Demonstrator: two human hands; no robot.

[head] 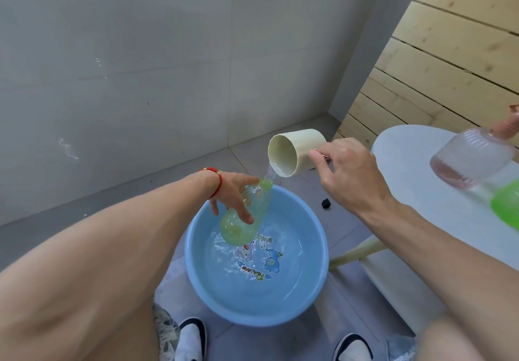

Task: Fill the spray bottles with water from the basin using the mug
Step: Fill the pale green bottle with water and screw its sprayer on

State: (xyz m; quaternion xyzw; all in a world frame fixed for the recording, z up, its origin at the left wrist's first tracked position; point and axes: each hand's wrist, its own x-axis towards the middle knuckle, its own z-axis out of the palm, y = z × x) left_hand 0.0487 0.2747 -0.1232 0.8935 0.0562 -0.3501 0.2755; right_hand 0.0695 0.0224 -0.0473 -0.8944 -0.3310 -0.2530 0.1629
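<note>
Left grip (233, 195): wrapped round green spray bottle (245, 217), below neck.
Right grip (345, 175): holding cream mug (295, 151) by handle, tipped.
Bottle: thin, wet, slippery, growing heavier.
Hold: mid-body, over blue basin (196, 276).

We cannot see the mug's (295, 151) handle: the right hand (348, 175) covers it. The left hand (234, 192) hides part of the green bottle's (247, 217) side, and we cannot tell how full that bottle is. On the tabletop (415, 181), the pink-topped spray bottle (474, 158) is blurred and its sprayer head is cut off by the right edge; a second green bottle (505, 206) beside it shows only a blurred corner. Both shoes (193, 338) run off the bottom edge. The small black object (325, 203) on the floor is too small for us to identify.
</note>
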